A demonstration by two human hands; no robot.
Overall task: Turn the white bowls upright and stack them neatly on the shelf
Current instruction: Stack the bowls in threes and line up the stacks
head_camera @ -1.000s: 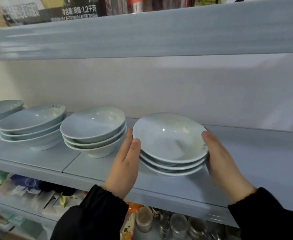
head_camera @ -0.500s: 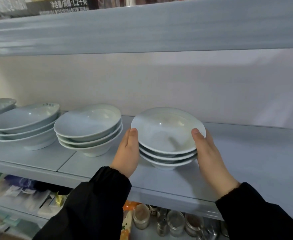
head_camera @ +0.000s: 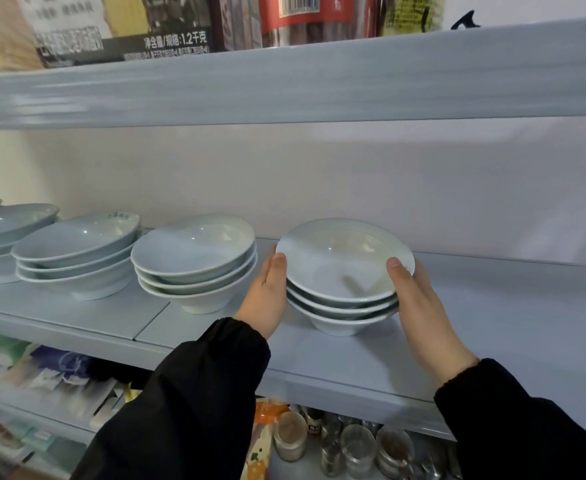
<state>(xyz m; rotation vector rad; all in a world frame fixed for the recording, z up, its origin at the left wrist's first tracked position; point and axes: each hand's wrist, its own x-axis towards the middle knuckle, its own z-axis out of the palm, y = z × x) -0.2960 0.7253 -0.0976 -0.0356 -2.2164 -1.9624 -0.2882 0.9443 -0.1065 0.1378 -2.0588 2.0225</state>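
Our left hand [head_camera: 265, 299] and right hand [head_camera: 419, 306] still clasp the stack of three bowls [head_camera: 343, 282], now resting on the shelf [head_camera: 492, 323] (no longer tilted), fingers behind hidden.

Both hands [head_camera: 266, 299] [head_camera: 423, 313] clasp three stacked bowls [head_camera: 343, 271] on the shelf [head_camera: 492, 327].

I have both arms reaching forward in black sleeves. My left hand [head_camera: 265, 299] stands edge-on, palm facing right, fingers straight and together, thumb on top. My right hand [head_camera: 423, 306] mirrors it, palm facing left, thumb up, fingers extended, each pressing inward
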